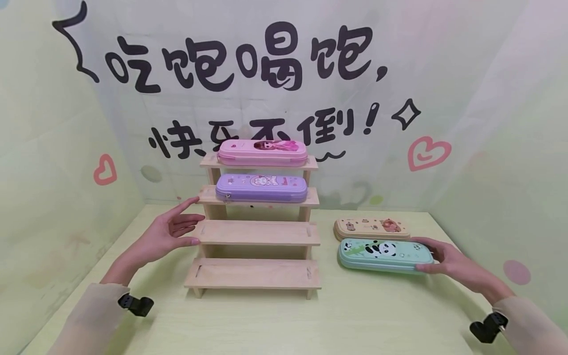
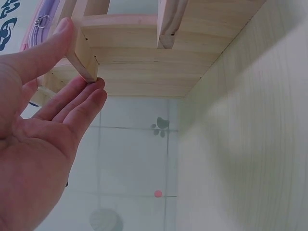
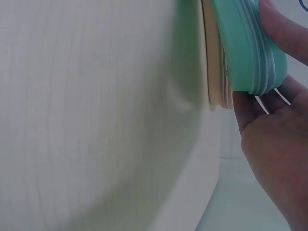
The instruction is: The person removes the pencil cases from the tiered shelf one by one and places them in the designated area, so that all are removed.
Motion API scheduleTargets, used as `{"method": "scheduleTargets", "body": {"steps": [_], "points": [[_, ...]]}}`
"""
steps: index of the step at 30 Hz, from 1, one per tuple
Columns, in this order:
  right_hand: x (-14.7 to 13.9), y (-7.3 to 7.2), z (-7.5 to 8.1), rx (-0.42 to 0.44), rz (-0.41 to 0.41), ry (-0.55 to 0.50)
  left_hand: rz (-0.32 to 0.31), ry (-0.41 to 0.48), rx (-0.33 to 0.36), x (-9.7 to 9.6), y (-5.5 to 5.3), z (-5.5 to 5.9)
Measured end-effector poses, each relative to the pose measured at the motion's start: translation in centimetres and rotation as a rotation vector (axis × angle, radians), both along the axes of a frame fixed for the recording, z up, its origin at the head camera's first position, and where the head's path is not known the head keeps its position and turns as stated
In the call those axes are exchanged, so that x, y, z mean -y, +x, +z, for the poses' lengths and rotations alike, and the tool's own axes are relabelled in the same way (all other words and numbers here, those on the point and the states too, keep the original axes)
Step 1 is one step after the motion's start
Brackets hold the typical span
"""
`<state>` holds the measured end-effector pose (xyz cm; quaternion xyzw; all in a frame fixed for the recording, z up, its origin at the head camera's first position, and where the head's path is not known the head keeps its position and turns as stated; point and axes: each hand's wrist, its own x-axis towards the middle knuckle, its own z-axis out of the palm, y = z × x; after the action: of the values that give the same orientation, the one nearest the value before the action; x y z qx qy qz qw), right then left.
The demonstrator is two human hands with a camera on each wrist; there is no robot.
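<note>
My right hand (image 1: 457, 264) grips the right end of a mint-green zip pencil case (image 1: 385, 255) with a panda picture, thumb in front and fingers behind. In the right wrist view, the case (image 3: 240, 43) hangs over the table, a greenish shadow under it. A beige pencil case (image 1: 372, 228) lies just behind it. My left hand (image 1: 161, 236) holds the left end of a stepped wooden stand (image 1: 253, 273), thumb and fingers at opposite edges of one shelf. On the top shelf lies a pink pencil case (image 1: 263, 154), and on the shelf below it a purple one (image 1: 262, 188).
The lower two shelves of the stand show bare wood. Its legs stand on a pale wood-grain table (image 1: 355, 315). A printed cloth backdrop (image 1: 346, 177) with large black characters rises behind, and pale walls close in both sides.
</note>
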<state>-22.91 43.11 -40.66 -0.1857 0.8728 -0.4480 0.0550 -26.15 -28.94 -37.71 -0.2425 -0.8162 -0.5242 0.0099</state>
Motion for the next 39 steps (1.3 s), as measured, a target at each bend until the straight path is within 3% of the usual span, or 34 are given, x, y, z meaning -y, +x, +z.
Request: {"method": "scheduleTargets", "body": {"steps": [12,27,39], "points": [[-0.6,-0.9,-0.3,0.026,-0.026,0.051,0.008,0.005,0.019,0.0,0.1,0.0],[-1.1,-1.9,-0.5,0.050,-0.007,0.013,-0.004,0.021,0.015,0.0,0.1,0.0],[-1.3,-2.3,-1.4,0.041,-0.038,0.112,-0.005,0.015,0.007,0.0,-0.1,0.0]]}}
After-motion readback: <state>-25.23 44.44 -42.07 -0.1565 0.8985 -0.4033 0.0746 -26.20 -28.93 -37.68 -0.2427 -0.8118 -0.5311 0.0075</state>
